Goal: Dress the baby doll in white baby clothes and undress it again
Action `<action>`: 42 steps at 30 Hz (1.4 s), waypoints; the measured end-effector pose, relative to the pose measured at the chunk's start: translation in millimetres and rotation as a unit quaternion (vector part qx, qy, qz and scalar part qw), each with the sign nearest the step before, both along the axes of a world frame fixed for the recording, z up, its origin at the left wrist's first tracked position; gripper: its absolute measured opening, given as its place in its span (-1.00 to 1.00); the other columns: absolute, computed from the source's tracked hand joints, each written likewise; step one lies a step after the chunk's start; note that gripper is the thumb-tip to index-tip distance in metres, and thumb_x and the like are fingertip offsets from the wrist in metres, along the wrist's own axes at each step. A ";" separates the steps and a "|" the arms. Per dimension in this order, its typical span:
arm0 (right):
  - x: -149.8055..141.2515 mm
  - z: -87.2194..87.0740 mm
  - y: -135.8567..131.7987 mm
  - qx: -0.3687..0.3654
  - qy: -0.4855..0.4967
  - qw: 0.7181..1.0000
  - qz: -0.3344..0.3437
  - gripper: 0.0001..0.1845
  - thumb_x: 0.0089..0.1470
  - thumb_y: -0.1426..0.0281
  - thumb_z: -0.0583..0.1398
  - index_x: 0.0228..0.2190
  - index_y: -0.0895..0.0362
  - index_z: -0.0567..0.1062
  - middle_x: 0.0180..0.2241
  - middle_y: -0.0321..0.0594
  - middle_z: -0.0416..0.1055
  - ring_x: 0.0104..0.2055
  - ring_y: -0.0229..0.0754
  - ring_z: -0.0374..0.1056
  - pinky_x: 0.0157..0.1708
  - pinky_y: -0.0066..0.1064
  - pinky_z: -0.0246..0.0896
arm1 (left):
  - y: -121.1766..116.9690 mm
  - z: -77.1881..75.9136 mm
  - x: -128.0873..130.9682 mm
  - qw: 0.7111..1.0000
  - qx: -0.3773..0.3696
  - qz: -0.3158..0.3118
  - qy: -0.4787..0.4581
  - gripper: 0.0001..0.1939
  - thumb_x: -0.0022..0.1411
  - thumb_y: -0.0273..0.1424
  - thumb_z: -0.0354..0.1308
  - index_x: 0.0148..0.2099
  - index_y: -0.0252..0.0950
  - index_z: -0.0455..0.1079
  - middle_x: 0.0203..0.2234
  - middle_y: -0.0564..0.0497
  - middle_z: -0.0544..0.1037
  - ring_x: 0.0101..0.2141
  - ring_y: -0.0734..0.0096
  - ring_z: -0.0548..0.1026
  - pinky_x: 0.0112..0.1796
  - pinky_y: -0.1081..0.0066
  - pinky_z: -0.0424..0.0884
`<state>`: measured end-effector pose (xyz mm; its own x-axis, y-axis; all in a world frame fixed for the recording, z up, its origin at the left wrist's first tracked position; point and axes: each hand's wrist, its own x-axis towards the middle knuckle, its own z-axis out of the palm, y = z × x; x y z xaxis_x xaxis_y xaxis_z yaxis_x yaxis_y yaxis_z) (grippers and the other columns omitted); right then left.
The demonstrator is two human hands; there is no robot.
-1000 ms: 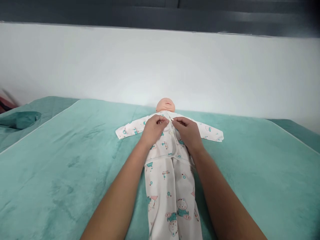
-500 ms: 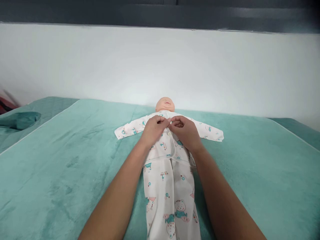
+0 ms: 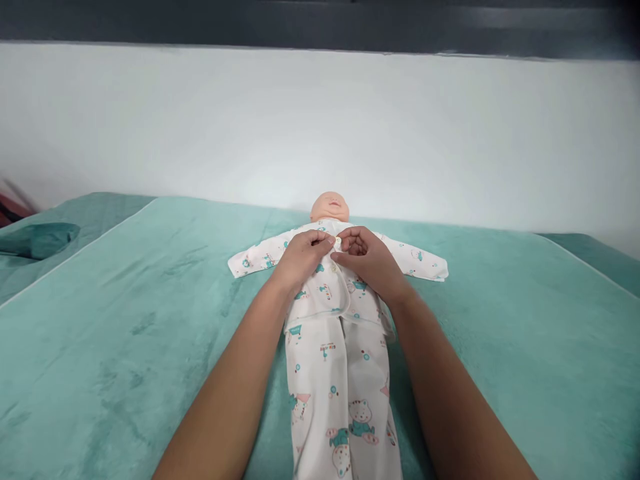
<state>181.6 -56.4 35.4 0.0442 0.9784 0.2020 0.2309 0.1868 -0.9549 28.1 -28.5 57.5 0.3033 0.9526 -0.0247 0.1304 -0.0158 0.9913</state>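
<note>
A baby doll [image 3: 330, 207] lies on its back, head toward the wall. It wears a white printed baby jacket [image 3: 325, 290] with the sleeves spread to both sides, and matching trousers [image 3: 320, 380]. At the upper chest, my left hand [image 3: 305, 257] pinches the jacket's front edge between thumb and fingers. A small pale button [image 3: 339, 241] shows just beside those fingertips. My right hand [image 3: 370, 260] is at the other side of the button, fingers curled and the thumb a little apart from the fingertips, holding nothing that I can see. Both forearms reach along the doll's sides.
A green plush sheet [image 3: 150, 320] with pale seams covers the bed under the doll. Behind it stands a white wall [image 3: 320, 120] with a dark band [image 3: 250, 27] above. Bunched green fabric [image 3: 40, 240] and a dark red item [image 3: 13, 207] are at the far left.
My right thumb and fingers have parted and drawn slightly away from the left fingertips. The button between the hands now shows more clearly. The doll stays in place.
</note>
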 end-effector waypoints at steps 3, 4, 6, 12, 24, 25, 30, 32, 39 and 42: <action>0.4 0.4 -0.7 -0.014 0.025 1.000 0.005 -0.63 -0.10 0.27 0.30 -0.20 0.05 0.43 -0.34 -0.34 0.28 -0.44 -0.32 0.16 -0.62 -0.52 0.05 | 0.5 0.1 -0.8 1.000 0.000 -0.009 -0.002 -0.79 0.15 -0.25 0.15 -0.42 -0.28 0.36 -0.65 0.17 0.14 -0.64 0.61 0.07 -0.62 0.50 -0.03; 0.5 0.4 -0.8 -0.018 0.030 0.999 0.007 -0.63 -0.09 0.28 0.30 -0.19 0.05 0.42 -0.33 -0.34 0.28 -0.44 -0.32 0.16 -0.64 -0.53 0.03 | 0.3 0.5 -1.0 1.000 -0.001 -0.015 -0.002 -0.79 0.15 -0.25 0.15 -0.43 -0.28 0.35 -0.65 0.17 0.12 -0.64 0.61 0.06 -0.62 0.51 -0.03; 0.8 0.4 -1.0 -0.021 0.030 0.999 0.010 -0.64 -0.09 0.30 0.30 -0.19 0.05 0.42 -0.31 -0.34 0.28 -0.44 -0.33 0.16 -0.66 -0.55 0.02 | -0.3 1.6 -1.2 1.000 -0.003 -0.026 -0.001 -0.80 0.16 -0.27 0.15 -0.42 -0.28 0.35 -0.64 0.17 0.11 -0.65 0.62 0.05 -0.63 0.52 -0.04; 2.8 0.7 -1.2 -0.019 0.028 0.999 0.020 -0.65 -0.07 0.33 0.30 -0.18 0.04 0.43 -0.29 -0.34 0.28 -0.46 -0.36 0.13 -0.64 -0.55 0.04 | -1.5 0.1 2.7 0.999 0.024 0.009 0.021 -0.87 0.17 -0.32 0.15 -0.34 -0.29 0.37 -0.58 0.16 0.25 -0.64 0.64 0.14 -0.63 0.54 0.06; 11.7 11.4 -7.7 -0.055 -0.046 0.997 0.007 -0.83 0.01 0.30 0.21 -0.31 0.06 0.43 -0.44 -0.35 0.33 -0.46 -0.29 0.22 -0.53 -0.45 0.09 | -15.4 2.9 -22.7 0.989 0.094 -0.051 0.101 -0.80 0.21 -0.24 0.13 -0.28 -0.26 0.46 -0.45 0.07 0.41 -0.52 0.54 0.30 -0.53 0.50 0.21; 11.7 14.4 -10.4 -0.063 -0.080 0.995 0.010 -0.84 -0.01 0.30 0.21 -0.32 0.06 0.43 -0.44 -0.35 0.33 -0.46 -0.28 0.22 -0.52 -0.44 0.10 | -17.2 2.9 -24.5 0.986 0.109 -0.063 0.114 -0.79 0.21 -0.22 0.14 -0.28 -0.25 0.47 -0.42 0.06 0.43 -0.50 0.53 0.31 -0.51 0.49 0.22; 7.9 28.5 -25.3 -0.076 -0.253 0.965 -0.013 -0.81 -0.05 0.28 0.22 -0.35 0.06 0.38 -0.41 -0.32 0.35 -0.42 -0.24 0.22 -0.49 -0.40 0.10 | -20.8 0.6 -23.5 0.967 0.185 -0.077 0.160 -0.83 0.17 -0.25 0.18 -0.37 -0.25 0.44 -0.33 0.05 0.47 -0.40 0.48 0.35 -0.44 0.47 0.26; 2.3 32.6 -31.5 -0.080 -0.296 0.951 -0.026 -0.84 -0.03 0.28 0.20 -0.38 0.06 0.34 -0.44 -0.33 0.34 -0.44 -0.24 0.19 -0.50 -0.40 0.06 | -20.8 1.6 -24.5 0.969 0.174 -0.093 0.146 -0.82 0.18 -0.26 0.16 -0.38 -0.26 0.42 -0.36 0.06 0.45 -0.43 0.51 0.34 -0.46 0.47 0.25; -31.5 19.1 -53.9 -0.055 -0.463 0.875 -0.132 -0.89 0.11 0.37 0.10 -0.43 0.09 0.24 -0.37 -0.23 0.31 -0.45 -0.23 0.13 -0.51 -0.37 -0.10 | -22.4 9.5 -34.9 0.989 0.056 -0.128 0.037 -0.74 0.17 -0.17 0.21 -0.31 -0.28 0.40 -0.48 0.06 0.49 -0.51 0.53 0.36 -0.57 0.52 0.16; -41.6 9.6 -60.7 -0.045 -0.489 0.853 -0.176 -0.93 0.17 0.37 0.07 -0.33 0.11 0.26 -0.29 -0.15 0.32 -0.39 -0.17 0.21 -0.50 -0.37 -0.12 | -21.6 7.3 -32.4 0.991 0.037 -0.128 0.000 -0.76 0.14 -0.20 0.25 -0.32 -0.29 0.41 -0.52 0.06 0.49 -0.52 0.54 0.36 -0.58 0.54 0.16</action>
